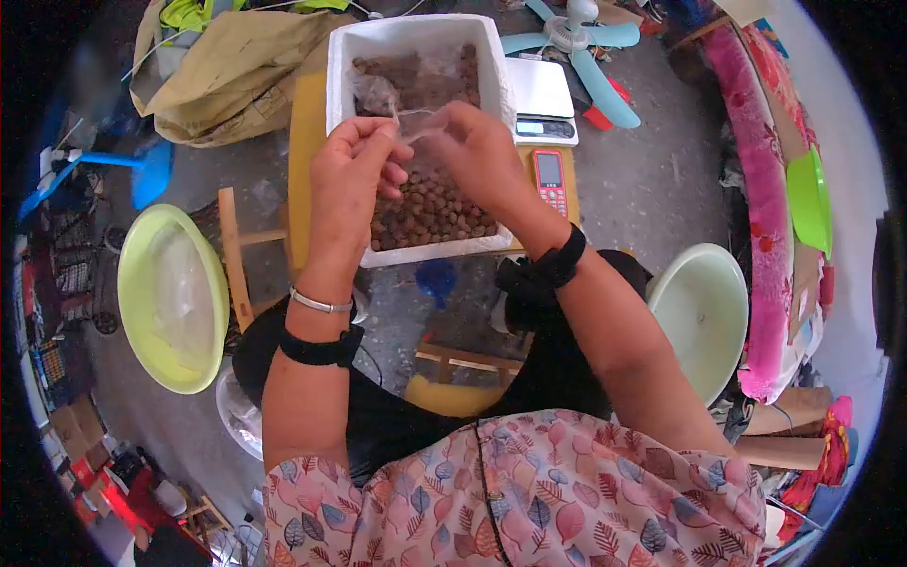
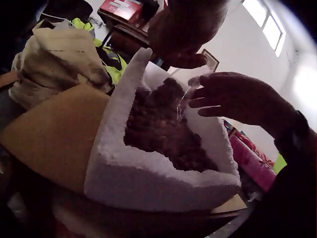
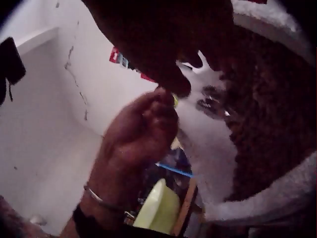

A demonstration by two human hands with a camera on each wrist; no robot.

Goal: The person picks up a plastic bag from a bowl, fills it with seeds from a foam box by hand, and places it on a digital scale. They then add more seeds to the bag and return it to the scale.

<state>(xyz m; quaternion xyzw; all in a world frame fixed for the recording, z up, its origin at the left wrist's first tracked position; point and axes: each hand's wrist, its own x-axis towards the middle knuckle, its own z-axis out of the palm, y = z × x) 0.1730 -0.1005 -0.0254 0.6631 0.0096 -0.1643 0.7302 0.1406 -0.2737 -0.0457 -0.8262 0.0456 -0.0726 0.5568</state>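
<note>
Over a white foam box (image 1: pixel 340 57) of small round brown nuts (image 1: pixel 435 208), both hands work at a small clear plastic bag (image 1: pixel 375 94) with some brown contents. My left hand (image 1: pixel 354 180) pinches the gathered neck of the bag between thumb and fingers. Close beside it, my right hand (image 1: pixel 482 156) is blurred, its fingers curled at the thin, stretched plastic of the bag's top. In the left wrist view the right hand (image 2: pixel 237 99) comes in from the right at the clear plastic. In the right wrist view the left hand (image 3: pixel 143 124) keeps its fingertips bunched together.
A white digital scale (image 1: pixel 540 90) and a red phone (image 1: pixel 550 180) sit right of the box. A yellow-green basin (image 1: pixel 132 312) stands at left, a pale basin (image 1: pixel 699 312) at right. Behind are a brown sack (image 1: pixel 236 76) and blue fan blades (image 1: pixel 605 90).
</note>
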